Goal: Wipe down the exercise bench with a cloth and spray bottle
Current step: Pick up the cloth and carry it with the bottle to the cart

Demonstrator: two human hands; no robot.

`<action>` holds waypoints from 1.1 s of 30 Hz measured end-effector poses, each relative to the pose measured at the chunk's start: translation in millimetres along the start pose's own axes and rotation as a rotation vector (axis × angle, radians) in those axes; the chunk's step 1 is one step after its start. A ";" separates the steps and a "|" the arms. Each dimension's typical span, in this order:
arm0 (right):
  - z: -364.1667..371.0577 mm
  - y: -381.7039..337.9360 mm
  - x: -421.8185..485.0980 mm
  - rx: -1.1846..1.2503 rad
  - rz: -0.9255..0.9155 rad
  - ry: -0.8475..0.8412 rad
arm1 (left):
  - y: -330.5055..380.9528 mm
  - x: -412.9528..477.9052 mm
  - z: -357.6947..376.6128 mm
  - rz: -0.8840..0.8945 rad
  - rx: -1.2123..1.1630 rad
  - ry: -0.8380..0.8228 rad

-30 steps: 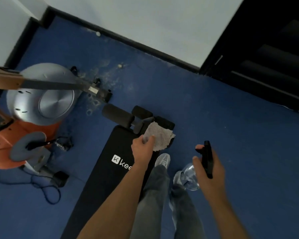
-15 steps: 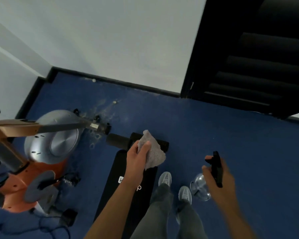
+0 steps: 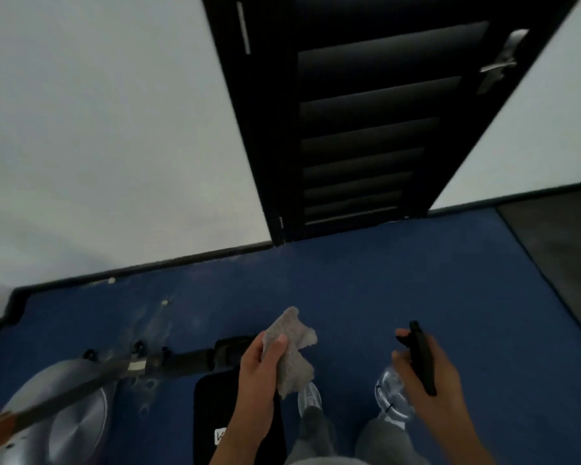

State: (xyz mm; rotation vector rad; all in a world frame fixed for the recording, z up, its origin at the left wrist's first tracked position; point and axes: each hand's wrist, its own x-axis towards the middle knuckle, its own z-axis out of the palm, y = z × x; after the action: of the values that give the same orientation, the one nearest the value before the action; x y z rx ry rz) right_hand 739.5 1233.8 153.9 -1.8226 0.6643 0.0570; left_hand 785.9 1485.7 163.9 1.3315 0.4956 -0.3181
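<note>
The black exercise bench (image 3: pixel 212 407) lies on the blue floor at the bottom centre, mostly hidden behind my left arm, with its foam roller end (image 3: pixel 195 359) pointing toward the wall. My left hand (image 3: pixel 260 367) holds a crumpled grey cloth (image 3: pixel 291 350) above the bench's far end. My right hand (image 3: pixel 430 380) grips a clear spray bottle (image 3: pixel 391 391) by its black trigger head (image 3: pixel 421 357), out to the right of the bench over the floor.
A grey flywheel exercise machine (image 3: pixel 64 414) with a wooden rail stands at the bottom left. A black louvred door (image 3: pixel 363 129) with a metal handle is ahead, set in a white wall. My grey shoes (image 3: pixel 309 401) stand right of the bench. Blue carpet spreads to the right.
The view has tilted upward, so the bench and machine slid to the bottom edge and the door fills the top. Both hands keep their hold and stay roughly in place.
</note>
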 end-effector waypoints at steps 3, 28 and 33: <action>-29.4 11.9 -17.9 0.053 0.015 0.101 | -2.9 -9.1 26.7 0.009 0.104 -0.099; -420.2 203.7 -188.4 0.421 0.199 0.880 | -168.0 -234.4 449.3 0.081 0.587 -0.843; -476.2 240.6 -185.1 0.431 0.275 1.016 | -207.9 -245.4 531.5 0.026 0.668 -0.950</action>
State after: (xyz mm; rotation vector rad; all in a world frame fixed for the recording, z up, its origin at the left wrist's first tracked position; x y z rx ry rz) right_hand 338.1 837.6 184.2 -1.2423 1.4922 -0.8146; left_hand 559.4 908.3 198.5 1.6236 -0.4735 -1.0884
